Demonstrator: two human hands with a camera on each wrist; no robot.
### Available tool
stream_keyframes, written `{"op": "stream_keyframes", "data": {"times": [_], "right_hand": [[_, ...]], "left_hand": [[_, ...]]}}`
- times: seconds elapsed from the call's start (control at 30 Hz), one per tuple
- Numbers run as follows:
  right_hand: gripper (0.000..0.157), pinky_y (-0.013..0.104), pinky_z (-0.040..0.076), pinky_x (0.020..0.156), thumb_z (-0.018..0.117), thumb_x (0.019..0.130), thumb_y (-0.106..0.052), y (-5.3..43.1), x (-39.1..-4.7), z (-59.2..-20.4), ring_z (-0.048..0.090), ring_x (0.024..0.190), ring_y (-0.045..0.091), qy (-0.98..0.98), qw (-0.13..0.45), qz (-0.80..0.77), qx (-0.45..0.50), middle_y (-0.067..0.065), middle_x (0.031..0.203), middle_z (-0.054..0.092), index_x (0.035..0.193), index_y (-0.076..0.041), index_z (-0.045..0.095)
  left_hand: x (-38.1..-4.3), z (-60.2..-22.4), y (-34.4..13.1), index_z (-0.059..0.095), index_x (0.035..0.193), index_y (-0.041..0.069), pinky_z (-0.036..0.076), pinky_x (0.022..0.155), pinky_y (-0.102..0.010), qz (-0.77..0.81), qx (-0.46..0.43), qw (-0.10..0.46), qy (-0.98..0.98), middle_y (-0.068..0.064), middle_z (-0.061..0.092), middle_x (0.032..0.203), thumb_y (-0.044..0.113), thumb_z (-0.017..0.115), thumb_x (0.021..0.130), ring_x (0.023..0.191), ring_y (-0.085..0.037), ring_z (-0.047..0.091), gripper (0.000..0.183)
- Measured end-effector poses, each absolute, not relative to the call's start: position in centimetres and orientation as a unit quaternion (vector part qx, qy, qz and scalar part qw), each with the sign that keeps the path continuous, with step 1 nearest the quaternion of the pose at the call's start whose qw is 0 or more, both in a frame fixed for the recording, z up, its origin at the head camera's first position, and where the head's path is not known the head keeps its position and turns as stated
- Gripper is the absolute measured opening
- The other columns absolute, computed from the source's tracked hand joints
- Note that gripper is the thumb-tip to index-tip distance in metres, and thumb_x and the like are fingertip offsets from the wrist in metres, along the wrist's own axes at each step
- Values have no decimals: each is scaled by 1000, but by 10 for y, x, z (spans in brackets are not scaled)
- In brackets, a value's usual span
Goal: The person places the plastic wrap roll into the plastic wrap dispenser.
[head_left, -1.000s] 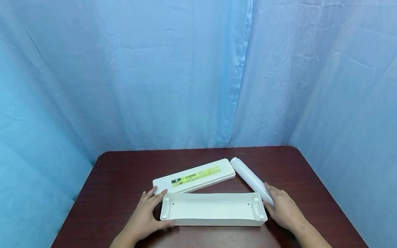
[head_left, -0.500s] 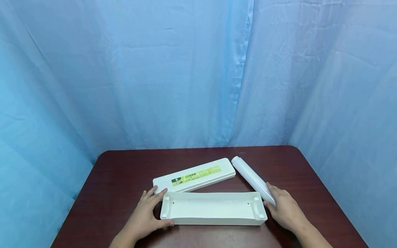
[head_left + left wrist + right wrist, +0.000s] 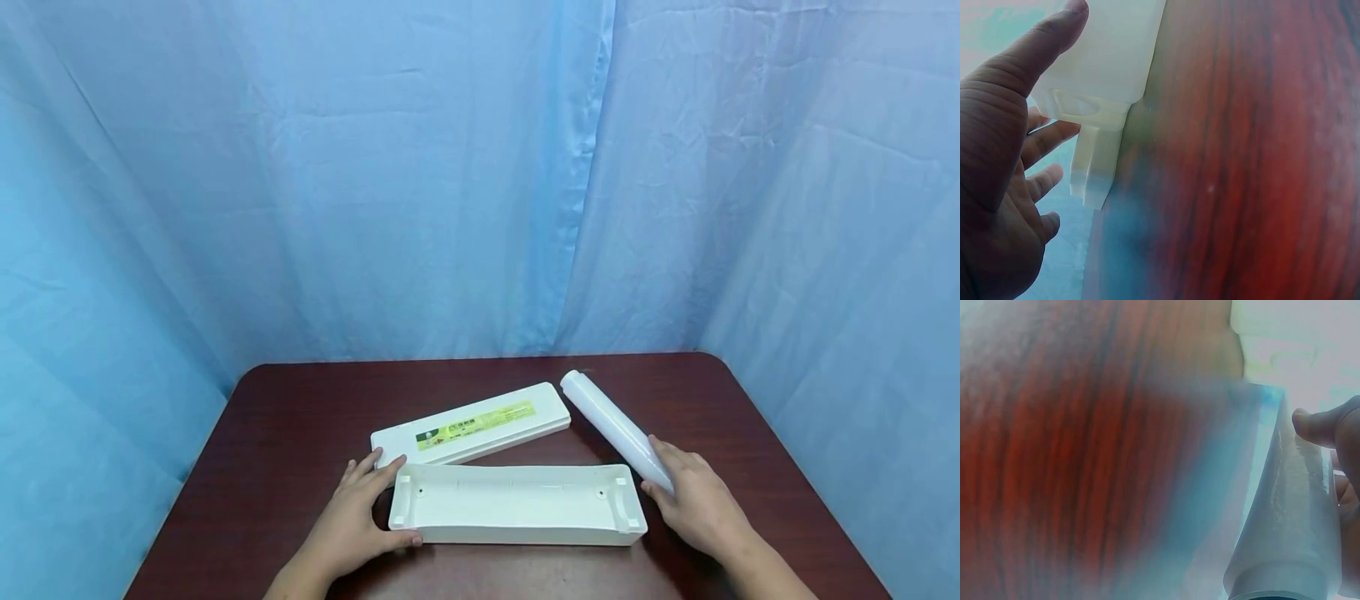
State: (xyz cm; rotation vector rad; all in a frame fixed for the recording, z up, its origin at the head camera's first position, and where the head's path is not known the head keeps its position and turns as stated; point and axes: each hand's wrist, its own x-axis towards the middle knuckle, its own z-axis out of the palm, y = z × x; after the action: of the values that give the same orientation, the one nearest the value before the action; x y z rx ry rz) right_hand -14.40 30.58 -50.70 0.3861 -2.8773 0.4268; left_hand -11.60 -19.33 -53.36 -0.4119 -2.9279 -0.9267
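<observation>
An open white plastic cling film box [image 3: 517, 504] lies near the front of the table, its hollow side facing up. My left hand [image 3: 347, 518] holds its left end, thumb on the front wall and index finger at the back corner. In the left wrist view the thumb lies along the box [image 3: 1116, 56]. My right hand [image 3: 699, 504] grips the near end of a white cling film roll [image 3: 611, 421], just right of the box. The roll slants away to the back left. In the right wrist view, the thumb rests along the roll [image 3: 1291, 512].
Behind the box lies its white lid [image 3: 480, 427], set at an angle, with a yellow-green label. The left fingers are close to the lid's left end. The dark red-brown table [image 3: 300, 417] has rounded back corners. Blue curtains [image 3: 420, 183] hang around it.
My right hand has moved slightly right with the cling film roll, and the roll's far end has shifted a little up and right. The left hand, box and lid look practically still.
</observation>
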Motion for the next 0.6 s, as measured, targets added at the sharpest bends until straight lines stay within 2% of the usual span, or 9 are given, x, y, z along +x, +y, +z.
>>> {"op": "stream_keyframes", "data": {"times": [0.33, 0.6], "right_hand": [[74, 62, 51, 94, 82, 89, -18, 303, -143, -495, 58, 122, 46, -974, 107, 141, 143, 26, 142, 59, 151, 5, 49], [74, 62, 51, 95, 81, 90, -19, 298, -140, -486, 58, 123, 46, -973, 113, 136, 146, 25, 143, 59, 152, 3, 48]], "left_hand": [[-116, -532, -192, 48, 158, 19, 18, 123, -64, -283, -138, 20, -949, -2, 58, 150, 71, 87, 64, 155, -29, 29, 114], [-115, -530, -192, 43, 160, 17, 17, 124, -61, -291, -156, 22, -944, -5, 48, 158, 72, 88, 64, 155, -26, 28, 120]]}}
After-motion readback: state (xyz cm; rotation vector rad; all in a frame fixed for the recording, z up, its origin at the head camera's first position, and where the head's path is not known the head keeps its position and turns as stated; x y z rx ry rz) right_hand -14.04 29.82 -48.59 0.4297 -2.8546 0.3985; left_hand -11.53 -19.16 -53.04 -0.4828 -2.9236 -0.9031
